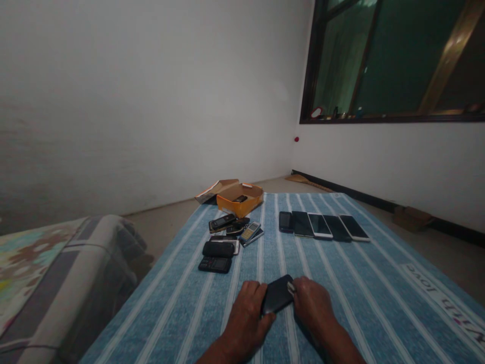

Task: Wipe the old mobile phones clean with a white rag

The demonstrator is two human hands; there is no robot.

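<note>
Both my hands hold a dark smartphone [278, 294] just above a blue striped cloth [341, 283]. My left hand [248, 316] grips its left edge with the thumb underneath. My right hand [312, 303] closes on its right end, fingers curled over a small pale part at the corner. Farther out on the cloth, a row of several smartphones [322, 225] lies side by side to the right. A cluster of several small keypad phones [227, 237] lies to the left.
An open orange cardboard box [239, 198] with a phone inside sits at the cloth's far edge. A folded mattress or bedding [76, 273] lies at the left. White walls, a dark window [394, 60] at upper right, and bare floor surround the cloth.
</note>
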